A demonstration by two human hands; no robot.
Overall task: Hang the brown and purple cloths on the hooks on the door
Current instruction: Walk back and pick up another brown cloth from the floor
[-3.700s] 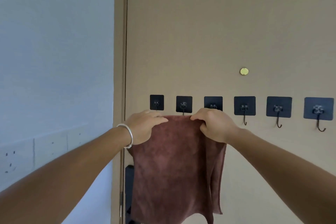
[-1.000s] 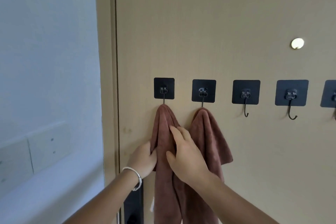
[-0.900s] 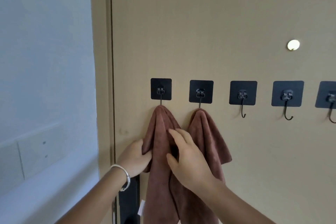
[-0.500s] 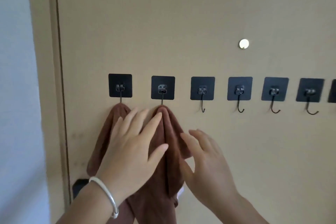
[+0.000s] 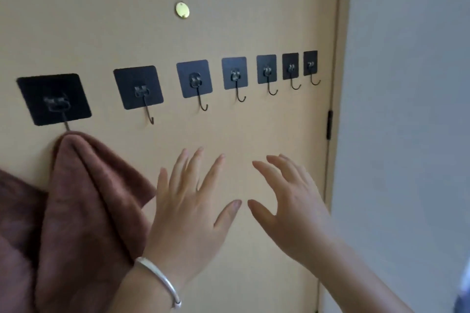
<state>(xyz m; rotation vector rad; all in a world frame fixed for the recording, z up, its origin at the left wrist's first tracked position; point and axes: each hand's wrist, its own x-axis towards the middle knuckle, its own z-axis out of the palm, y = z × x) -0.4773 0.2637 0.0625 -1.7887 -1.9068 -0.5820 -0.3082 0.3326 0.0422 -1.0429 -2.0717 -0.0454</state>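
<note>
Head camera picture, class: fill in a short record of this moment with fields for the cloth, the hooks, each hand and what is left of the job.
brown cloth: hangs from the leftmost hook in view
free hooks: six to its right, the nearest at
left hand: open, fingers spread, holding nothing, beside the cloth's right edge
right hand: open, holding nothing
door: tan, with a small brass disc above the hooks
purple cloth: not in view
left to do: hang the purple cloth
</note>
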